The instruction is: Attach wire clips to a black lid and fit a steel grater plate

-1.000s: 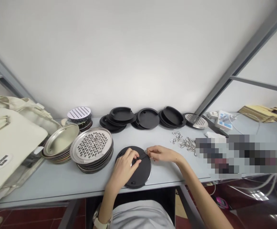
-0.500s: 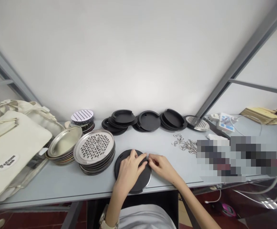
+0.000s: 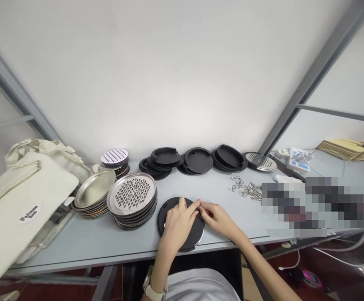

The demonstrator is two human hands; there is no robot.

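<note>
The person sits at the near edge of the grey table [image 3: 75,244], with a watch [image 3: 153,288] on the left wrist.

The black disc [image 3: 182,223] lies flat on the table directly in front of the person, close to the near edge. The left hand [image 3: 178,221] rests on top of the disc, fingers curled and pressing down on it. The right hand [image 3: 217,217] sits at the disc's right rim, its fingertips pinched together on a small metal ring [image 3: 199,207] at the point where both hands meet. The ring is largely hidden by the fingers.

Just left of the disc stands a stack of perforated metal plates [image 3: 133,196]. Beside that stack, further left, is a stack of plain metal pans [image 3: 95,194]. A cream cloth bag [image 3: 21,200] lies at the far left of the table.

To the right of the hands, well apart from them, a loose heap of metal rings [image 3: 247,189] lies on the table.

Along the wall, from left to right: a small stack topped by a slotted plate [image 3: 114,158], three piles of black discs [image 3: 197,159], and a single round grater plate [image 3: 260,161]. Beyond these, at the far right, are a white power strip [image 3: 296,159] and a pile of flat cardboard [image 3: 344,149].
</note>
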